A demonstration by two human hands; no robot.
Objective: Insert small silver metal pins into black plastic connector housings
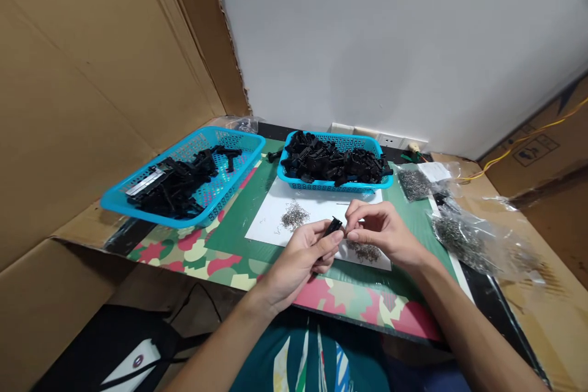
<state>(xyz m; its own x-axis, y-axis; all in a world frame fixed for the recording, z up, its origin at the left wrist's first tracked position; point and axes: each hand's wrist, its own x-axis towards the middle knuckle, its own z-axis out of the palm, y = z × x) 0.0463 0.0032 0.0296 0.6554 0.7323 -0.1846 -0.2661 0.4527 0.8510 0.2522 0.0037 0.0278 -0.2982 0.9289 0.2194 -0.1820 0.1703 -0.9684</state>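
L hand [301, 257] pinches small black plastic part [333, 225] over white sheet [312, 205] near table's front edge, R hand [379, 233] fingertips closed on part's end.

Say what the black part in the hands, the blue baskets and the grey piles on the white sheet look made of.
Black part: likely moulded plastic, matte, no glint.
Blue baskets, left and right: plastic, slightly glossy, perforated mesh walls.
Grey piles: probably small metal wire pieces, dull silver sheen; too small to be sure.
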